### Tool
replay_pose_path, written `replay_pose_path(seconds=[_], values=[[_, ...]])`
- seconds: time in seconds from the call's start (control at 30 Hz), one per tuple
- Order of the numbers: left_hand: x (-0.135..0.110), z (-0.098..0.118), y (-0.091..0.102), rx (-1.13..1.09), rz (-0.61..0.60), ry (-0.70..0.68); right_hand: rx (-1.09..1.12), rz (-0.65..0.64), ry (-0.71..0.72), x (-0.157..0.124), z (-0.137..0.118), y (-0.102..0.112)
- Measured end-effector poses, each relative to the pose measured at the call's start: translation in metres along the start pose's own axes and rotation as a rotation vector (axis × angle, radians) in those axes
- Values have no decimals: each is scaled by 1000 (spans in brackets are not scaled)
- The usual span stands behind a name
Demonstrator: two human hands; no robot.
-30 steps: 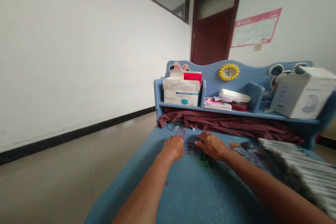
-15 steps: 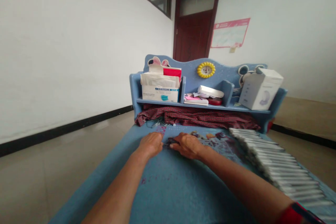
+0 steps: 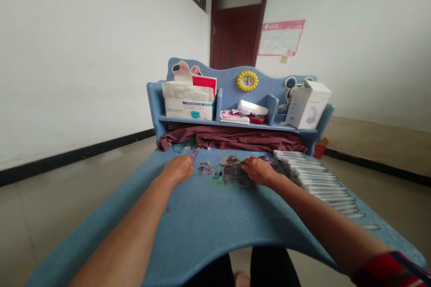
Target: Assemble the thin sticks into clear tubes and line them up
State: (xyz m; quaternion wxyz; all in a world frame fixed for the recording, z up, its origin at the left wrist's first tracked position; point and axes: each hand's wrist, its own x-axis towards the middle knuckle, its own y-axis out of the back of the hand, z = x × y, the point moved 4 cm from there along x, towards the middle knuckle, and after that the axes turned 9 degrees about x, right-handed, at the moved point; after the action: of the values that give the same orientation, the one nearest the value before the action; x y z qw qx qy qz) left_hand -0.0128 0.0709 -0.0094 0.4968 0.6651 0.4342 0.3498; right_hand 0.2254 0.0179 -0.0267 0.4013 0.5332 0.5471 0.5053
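My left hand (image 3: 178,168) is closed in a loose fist, low over the far left part of the blue desk (image 3: 202,224). Whatever its fingers hold, if anything, is hidden. To its right, my right hand (image 3: 257,170) has curled fingers pressed together over the dark part of a printed cartoon picture (image 3: 232,168) on the desktop. I cannot make out anything in those fingers. Beyond my right hand lies a long row of slim white tube-like sticks (image 3: 323,184), side by side, with greyish fuzzy ends on the left.
At the back, a red checked cloth (image 3: 232,139) lies below the blue shelf (image 3: 188,121). On the shelf stand a mask box (image 3: 188,107), a stack of papers (image 3: 235,119), a red round tin (image 3: 257,119) and a white box (image 3: 308,105). The desk's near edge curves inward before my legs.
My hands have moved apart: the right went to the right, away from the left. The view has shifted, so the desk's near edge and my legs now show.
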Motion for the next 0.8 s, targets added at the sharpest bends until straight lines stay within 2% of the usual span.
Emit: replay_pose_path(seconds=[0.13, 0.27, 0.63, 0.8], values=[[-1, -2, -1, -9, 0, 25, -21, -12, -90, 18, 30, -3], [0, -7, -4, -30, 2, 31, -26, -12, -140, 36, 46, -8], [-5, -7, 2, -91, 6, 2, -50, 35, -164, 67, 57, -26], [-2, -15, -2, -215, 74, 34, -46, 54, -165, 70, 60, -25]])
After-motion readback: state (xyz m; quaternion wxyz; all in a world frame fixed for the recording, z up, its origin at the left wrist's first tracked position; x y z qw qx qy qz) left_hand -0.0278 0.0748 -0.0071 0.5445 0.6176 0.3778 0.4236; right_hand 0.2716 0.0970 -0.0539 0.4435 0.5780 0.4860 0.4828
